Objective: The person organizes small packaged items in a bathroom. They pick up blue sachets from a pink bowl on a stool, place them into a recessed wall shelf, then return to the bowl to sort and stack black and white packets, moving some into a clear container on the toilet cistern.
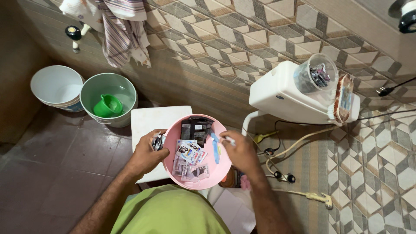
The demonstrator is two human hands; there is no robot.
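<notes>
A pink round bowl [221,175] rests in front of me, holding several small sachets [190,152], a dark packet [196,127] and a blue toothbrush [215,147]. My left hand [146,154] is at the bowl's left rim, fingers closed on a few small dark sachets [157,141]. At the right rim, my right hand [241,151] pinches a small white item [229,140] between its fingertips. My green-clad knee [169,212] is below the bowl.
A white stool [149,121] lies under the bowl. A white bucket [56,86] and a green bucket with a green mug [108,105] stand at the left. A white toilet cistern [281,93] carries a clear container [315,73] and a brush. Hoses and cables run along the tiled floor at the right.
</notes>
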